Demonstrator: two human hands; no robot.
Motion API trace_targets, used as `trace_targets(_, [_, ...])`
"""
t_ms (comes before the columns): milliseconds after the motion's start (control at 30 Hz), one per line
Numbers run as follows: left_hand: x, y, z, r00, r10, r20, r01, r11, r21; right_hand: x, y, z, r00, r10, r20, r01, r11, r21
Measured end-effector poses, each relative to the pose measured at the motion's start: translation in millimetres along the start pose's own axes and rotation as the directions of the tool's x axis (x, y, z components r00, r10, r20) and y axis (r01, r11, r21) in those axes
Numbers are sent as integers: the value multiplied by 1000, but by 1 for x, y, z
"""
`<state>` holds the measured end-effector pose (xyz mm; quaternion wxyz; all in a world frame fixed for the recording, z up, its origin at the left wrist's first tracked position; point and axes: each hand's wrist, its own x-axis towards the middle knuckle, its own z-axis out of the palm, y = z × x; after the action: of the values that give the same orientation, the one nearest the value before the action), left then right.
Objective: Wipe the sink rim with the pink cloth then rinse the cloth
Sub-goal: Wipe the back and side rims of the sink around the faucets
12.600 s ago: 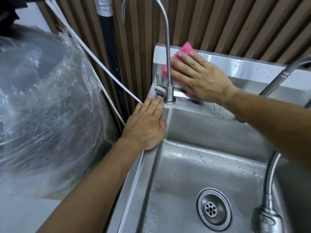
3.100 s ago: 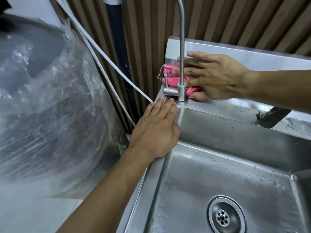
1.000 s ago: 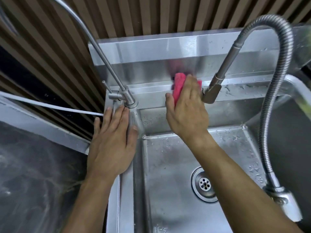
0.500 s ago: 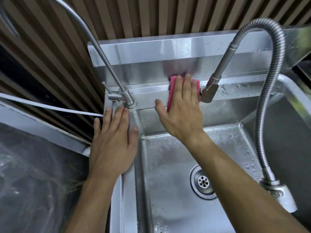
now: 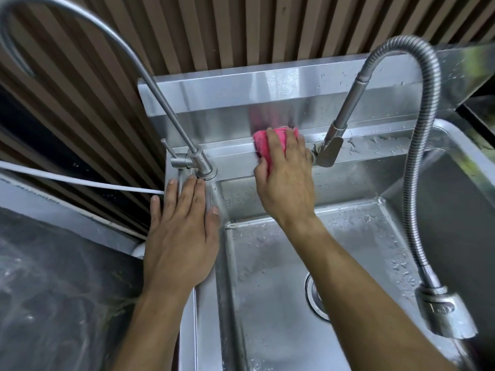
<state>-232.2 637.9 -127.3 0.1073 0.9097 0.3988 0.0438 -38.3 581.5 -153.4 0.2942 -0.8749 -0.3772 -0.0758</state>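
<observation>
The pink cloth (image 5: 262,145) lies on the back rim (image 5: 233,153) of the steel sink, against the splashback. My right hand (image 5: 288,183) presses it down with fingers laid over it and the thumb at its left edge; most of the cloth is hidden under the hand. My left hand (image 5: 182,231) rests flat, fingers straight, on the sink's left rim (image 5: 205,317), its fingertips just short of the thin tap's base (image 5: 205,171).
A thin gooseneck tap (image 5: 150,73) rises at the back left corner. A flexible-hose tap (image 5: 417,124) arches on the right, its nozzle (image 5: 328,151) close beside my right hand and its base (image 5: 444,311) at the front right. The drain (image 5: 314,295) is partly hidden by my forearm. Plastic-wrapped bulk (image 5: 53,290) stands left.
My right hand has shifted the cloth slightly, its thumb drawn in against the cloth's left edge. The left hand has stayed on the left rim.
</observation>
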Motion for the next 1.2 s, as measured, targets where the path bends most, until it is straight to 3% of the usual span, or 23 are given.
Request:
trace_targets(100, [-1,1,0,1000,-9,-8,9,1000,-3,-4,-29,12,994,87,-70,-83,995,51])
trace_targets(200, [-2,1,0,1000,-7,-10,7,1000,-1,-10,-32,15,991,-135,-1,134,979,151])
trace_targets(233, [-2,1,0,1000,-3,-9,3,1000,2,-8,-27,10,985,-166,-53,174,956,236])
trace_targets(333, [0,2,1,1000,-10,-2,10,1000,16,4,-22,-11,941,57,-333,131,847,515])
trace_targets(400, [0,3,1,1000,-22,-17,22,1000,11,20,-42,-19,902,-31,-431,250,852,461])
trace_targets(467, [0,2,2,1000,-23,-21,23,1000,1,38,-56,-5,889,-244,-388,357,900,251])
trace_targets(533, [0,1,1,999,-20,-25,19,1000,-14,52,-51,13,900,-270,-342,350,915,199])
trace_targets(600, [1,0,2,999,-18,-28,18,1000,-9,62,-39,15,919,-55,-389,205,912,355])
trace_targets(633, [1,-1,2,999,-20,-28,19,1000,-4,67,-35,10,890,107,-444,122,882,456])
trace_targets(733, [0,-1,2,1000,-13,-24,13,1000,-4,87,-31,-7,709,458,-536,43,730,682])
trace_targets(833, [-1,-2,2,1000,-16,-20,15,999,-28,102,-41,-16,630,623,-464,29,578,815])
trace_targets(900, [-2,-2,2,999,-12,-31,11,999,-35,103,-44,-12,595,662,-456,28,550,835])
trace_targets(933, [-2,-1,2,999,-13,-38,12,999,-33,101,-46,-9,605,624,-494,34,600,799])
trace_targets(1000, [-1,0,2,999,-6,-52,4,999,-32,91,-51,3,691,451,-565,66,739,671])
trace_targets(1100, [-1,1,1,998,3,-62,-8,996,-85,59,-51,19,885,97,-456,164,851,499])
trace_targets(1167, [-3,1,-1,995,11,-95,-23,991,-132,53,-34,15,911,-4,-412,200,878,434])
trace_targets(1200, [-5,1,-2,994,22,-103,-36,991,-130,57,-24,10,903,52,-427,169,871,462])
